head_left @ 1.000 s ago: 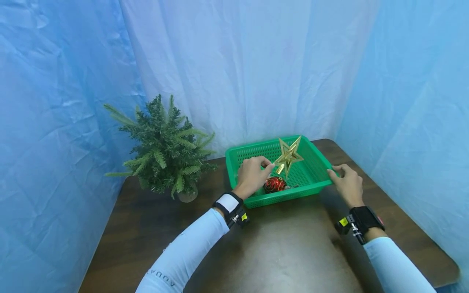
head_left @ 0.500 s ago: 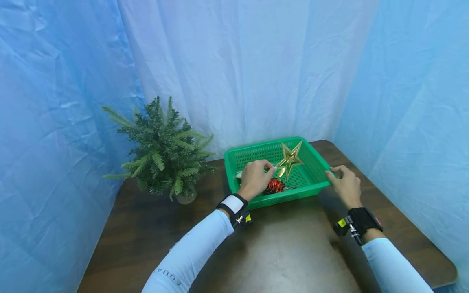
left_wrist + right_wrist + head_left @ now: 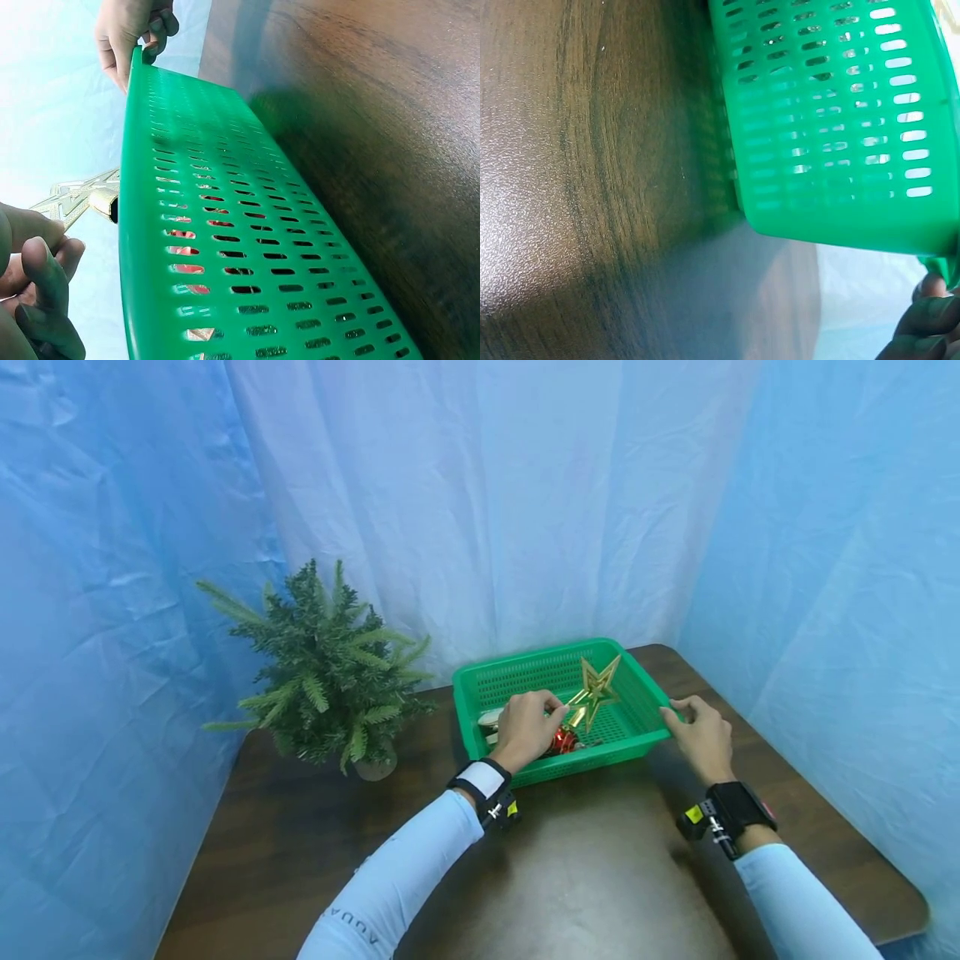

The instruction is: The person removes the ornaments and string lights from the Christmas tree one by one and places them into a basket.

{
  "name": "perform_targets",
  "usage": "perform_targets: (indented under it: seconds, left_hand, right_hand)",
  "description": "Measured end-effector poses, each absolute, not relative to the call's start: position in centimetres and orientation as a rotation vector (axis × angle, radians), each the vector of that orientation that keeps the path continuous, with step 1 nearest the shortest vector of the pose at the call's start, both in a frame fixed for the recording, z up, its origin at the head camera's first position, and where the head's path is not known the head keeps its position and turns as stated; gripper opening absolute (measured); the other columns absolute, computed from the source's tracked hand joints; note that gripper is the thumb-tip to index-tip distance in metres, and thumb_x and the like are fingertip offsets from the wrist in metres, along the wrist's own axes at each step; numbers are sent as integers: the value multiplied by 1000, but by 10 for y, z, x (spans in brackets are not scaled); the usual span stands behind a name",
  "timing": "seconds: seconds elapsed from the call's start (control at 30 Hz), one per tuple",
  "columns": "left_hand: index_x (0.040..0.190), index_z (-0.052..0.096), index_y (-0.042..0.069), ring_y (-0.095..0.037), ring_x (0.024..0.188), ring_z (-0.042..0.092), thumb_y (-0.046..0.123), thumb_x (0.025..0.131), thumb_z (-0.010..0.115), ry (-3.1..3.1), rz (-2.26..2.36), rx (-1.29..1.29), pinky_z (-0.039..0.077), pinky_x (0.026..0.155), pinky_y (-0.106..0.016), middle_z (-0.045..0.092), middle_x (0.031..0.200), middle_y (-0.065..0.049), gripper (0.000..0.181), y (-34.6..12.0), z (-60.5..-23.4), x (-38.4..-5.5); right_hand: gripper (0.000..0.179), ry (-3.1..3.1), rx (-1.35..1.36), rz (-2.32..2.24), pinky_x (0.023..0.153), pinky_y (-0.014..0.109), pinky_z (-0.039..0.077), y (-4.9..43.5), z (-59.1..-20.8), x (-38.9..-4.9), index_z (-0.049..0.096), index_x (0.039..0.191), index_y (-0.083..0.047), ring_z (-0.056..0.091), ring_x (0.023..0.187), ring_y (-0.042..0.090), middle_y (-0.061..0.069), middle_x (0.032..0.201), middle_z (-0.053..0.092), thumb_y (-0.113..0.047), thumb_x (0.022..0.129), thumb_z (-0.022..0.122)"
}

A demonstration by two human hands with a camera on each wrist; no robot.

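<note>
In the head view my left hand (image 3: 527, 727) reaches over the green basket (image 3: 459, 693) and pinches one point of a gold star tree topper (image 3: 597, 687). The left wrist view shows the star (image 3: 67, 201) and its short tube base above the basket's rim, with thumb and finger closed on a tip. A red bauble (image 3: 562, 742) with gold markings lies below, partly hidden by my left hand. My right hand (image 3: 703, 735) grips the basket's right rim between thumb and fingers. Its fingers (image 3: 930, 324) are partly cut off in the right wrist view.
A small artificial Christmas tree (image 3: 326, 677) in a round base stands left of the basket. Whitish items (image 3: 491, 720) lie in the basket's left end. Blue and white curtains (image 3: 450, 527) hang behind and beside the brown table (image 3: 585, 877).
My left hand has shifted slightly right and the star sits a little lower. More of the whitish items shows; less of the bauble does. My right hand stays on the rim.
</note>
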State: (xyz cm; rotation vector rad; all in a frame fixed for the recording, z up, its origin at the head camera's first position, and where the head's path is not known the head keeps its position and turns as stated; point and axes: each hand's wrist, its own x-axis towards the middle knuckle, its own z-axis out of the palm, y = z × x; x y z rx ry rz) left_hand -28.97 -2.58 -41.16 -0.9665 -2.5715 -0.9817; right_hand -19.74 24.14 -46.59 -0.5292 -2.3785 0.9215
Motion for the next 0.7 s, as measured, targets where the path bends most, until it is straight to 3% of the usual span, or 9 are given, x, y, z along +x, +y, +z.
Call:
perform_targets:
  seconds: [0.2, 0.7]
  left_hand:
    - [97, 80, 17, -5, 47, 44, 27, 100, 71, -2563, -942, -991, 28, 45, -23, 71, 79, 6, 14, -21, -417, -290]
    - [97, 81, 17, -6, 44, 41, 28, 101, 69, -2582, -918, -1068, 26, 43, -22, 69, 73, 8, 16, -17, -429, -289]
  right_hand:
    - [43, -2378, -536, 918, 59, 39, 33, 242, -467, -198, 68, 127, -3, 45, 64, 24, 11, 81, 56, -38, 103, 64]
    - [42, -2386, -552, 937, 59, 38, 33, 243, -467, -198, 68, 127, -4, 45, 63, 25, 11, 79, 54, -38, 103, 64]
